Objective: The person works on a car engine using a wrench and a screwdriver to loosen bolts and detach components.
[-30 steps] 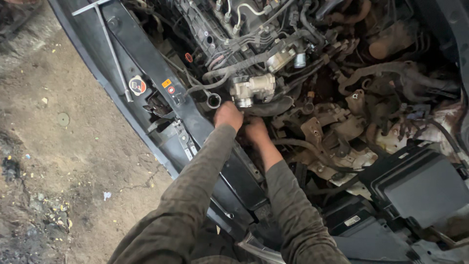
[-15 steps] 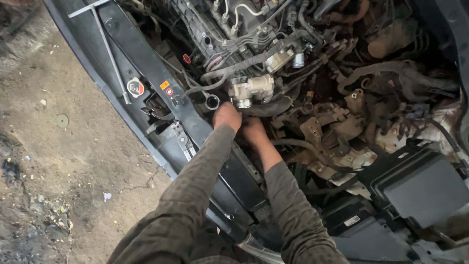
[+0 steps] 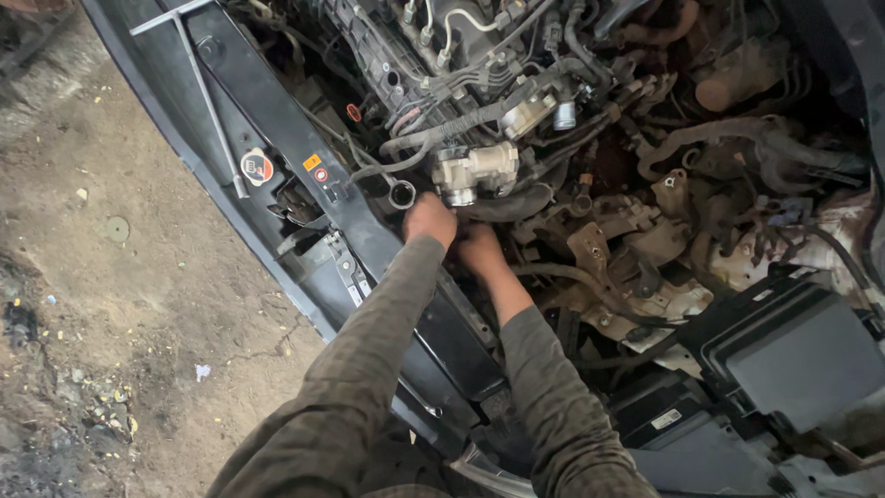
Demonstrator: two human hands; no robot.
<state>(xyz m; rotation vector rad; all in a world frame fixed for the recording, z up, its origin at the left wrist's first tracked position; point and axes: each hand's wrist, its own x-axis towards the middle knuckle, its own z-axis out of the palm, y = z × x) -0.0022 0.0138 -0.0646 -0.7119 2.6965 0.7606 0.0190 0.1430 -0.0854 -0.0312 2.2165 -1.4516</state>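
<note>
Reaching: both hands low in the engine bay [image 3: 645, 212]
Left hand [image 3: 430, 219]: beside ring spanner [image 3: 392, 184], grip unclear
Right hand [image 3: 479, 251]: under the metal valve body [image 3: 475, 171], grip hidden

Round red-white label [image 3: 257, 167], front panel [image 3: 277, 111]

From my feed I see bare dirt ground [image 3: 138, 304] filling the left side, brown, packed and cracked, lit by flat daylight. Small stones and pale scraps of litter [image 3: 202, 372] lie scattered across it, and a darker, sooty patch [image 3: 23, 323] spreads along the left edge. A round flat disc [image 3: 117, 229] lies pressed into the soil.
</note>
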